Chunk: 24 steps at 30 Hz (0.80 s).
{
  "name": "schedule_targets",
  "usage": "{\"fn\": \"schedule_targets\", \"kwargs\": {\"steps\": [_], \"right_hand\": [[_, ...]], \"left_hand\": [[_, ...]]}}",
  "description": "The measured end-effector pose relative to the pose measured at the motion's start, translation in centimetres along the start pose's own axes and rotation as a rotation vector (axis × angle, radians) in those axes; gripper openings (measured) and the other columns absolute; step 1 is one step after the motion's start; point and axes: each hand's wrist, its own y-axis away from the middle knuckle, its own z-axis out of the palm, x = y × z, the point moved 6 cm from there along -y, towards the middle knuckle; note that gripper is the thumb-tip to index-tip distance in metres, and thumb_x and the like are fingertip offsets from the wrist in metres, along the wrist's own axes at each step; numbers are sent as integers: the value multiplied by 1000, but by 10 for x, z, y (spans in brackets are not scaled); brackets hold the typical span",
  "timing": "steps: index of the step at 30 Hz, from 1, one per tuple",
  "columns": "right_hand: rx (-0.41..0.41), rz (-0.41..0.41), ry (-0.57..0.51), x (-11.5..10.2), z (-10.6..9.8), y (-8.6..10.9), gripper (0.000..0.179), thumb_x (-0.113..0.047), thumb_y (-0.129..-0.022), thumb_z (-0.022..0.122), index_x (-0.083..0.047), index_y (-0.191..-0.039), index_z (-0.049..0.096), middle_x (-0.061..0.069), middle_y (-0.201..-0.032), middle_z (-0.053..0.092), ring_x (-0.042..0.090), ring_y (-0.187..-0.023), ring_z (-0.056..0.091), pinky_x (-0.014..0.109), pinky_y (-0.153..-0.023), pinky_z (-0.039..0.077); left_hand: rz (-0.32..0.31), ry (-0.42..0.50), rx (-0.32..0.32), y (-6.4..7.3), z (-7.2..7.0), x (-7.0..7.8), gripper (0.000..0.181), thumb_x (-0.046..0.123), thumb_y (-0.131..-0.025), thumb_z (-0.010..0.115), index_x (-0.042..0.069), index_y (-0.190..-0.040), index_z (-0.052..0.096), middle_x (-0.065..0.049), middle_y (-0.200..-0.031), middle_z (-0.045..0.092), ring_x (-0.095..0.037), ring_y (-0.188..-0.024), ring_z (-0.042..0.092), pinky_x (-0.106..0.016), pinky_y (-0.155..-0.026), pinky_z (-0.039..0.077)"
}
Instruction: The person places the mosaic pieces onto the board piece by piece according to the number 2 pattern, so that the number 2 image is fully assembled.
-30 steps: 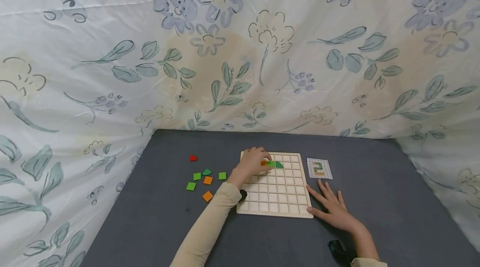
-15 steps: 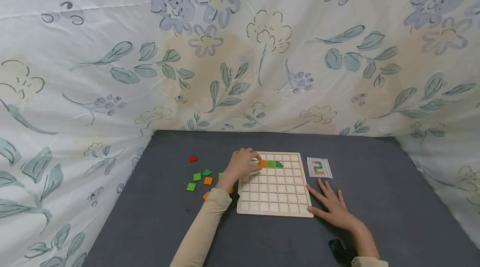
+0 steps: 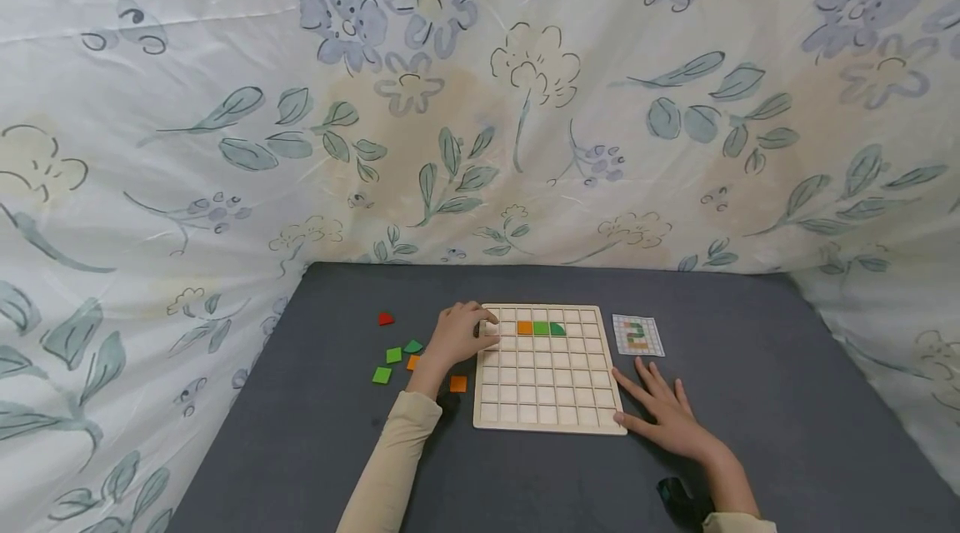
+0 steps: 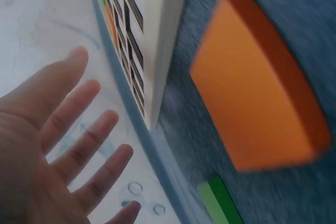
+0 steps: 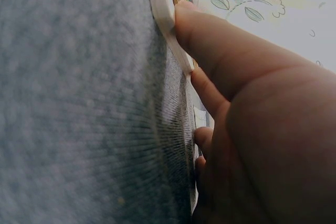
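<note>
Board with three tiles in its second row

Your left hand is by the board's upper left edge, fingers spread and nothing between them; whether they touch the rim you cannot tell. Your right hand rests at the board's lower right, fingers spread, thumb and index finger against the edge. An orange square, a green square and a dark green piece sit side by side in the upper middle of the board.

To seat a tile well, you would do best to pinch it by opposite edges, lower it level and press lightly; a tilted one could catch on the cell edges. Your right hand looks well placed to steady the board.

Mind your left wrist camera: it shows just beside a loose orange tile left of the board and could nudge it. A red piece and other loose tiles lie farther left. Your right fingers are near the printed card at the board's upper right, so lift before moving that way. Room for moving looks widest on the counter at lower middle of the frame.
</note>
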Motion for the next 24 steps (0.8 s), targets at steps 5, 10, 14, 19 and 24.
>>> {"fn": "schedule_targets", "kwargs": {"steps": [5,10,14,19,24], "right_hand": [[12,-12,-4,-1,0,1,65,-37,-88,61,-18,-145,35,28,-150,12,51,-136,2,72,-100,-8],[13,-2,5,0,0,1,66,-38,-87,61,-17,-144,35,28,-150,12,52,-135,2,73,-100,-8],[9,9,13,0,-1,0,67,-39,-87,61,-17,-144,35,27,-151,12,52,-136,2,73,-100,-8],[9,5,8,-1,-1,0,66,-38,-87,61,-16,-144,35,28,-150,12,52,-135,2,73,-99,-8],[2,6,4,0,-1,0,66,-38,-88,60,-17,-145,35,28,-150,11,52,-136,2,72,-100,-9]], "left_hand": [[-24,16,30,11,-8,-9,31,35,-82,69,19,-110,67,-3,-115,57,-29,-112,48,-58,-101,31],[-64,-11,35,21,-10,-19,31,36,-81,70,20,-109,68,-4,-114,57,-29,-111,49,-58,-102,29],[-94,-52,21,28,-9,-27,32,38,-80,71,22,-108,68,-3,-115,57,-28,-111,48,-57,-104,28],[-119,-51,41,35,-12,-35,32,36,-78,73,21,-107,69,-4,-113,58,-30,-110,49,-61,-103,27],[-133,-50,58,44,-13,-44,33,36,-77,74,21,-106,69,-4,-112,58,-31,-110,49,-62,-104,26]]}}
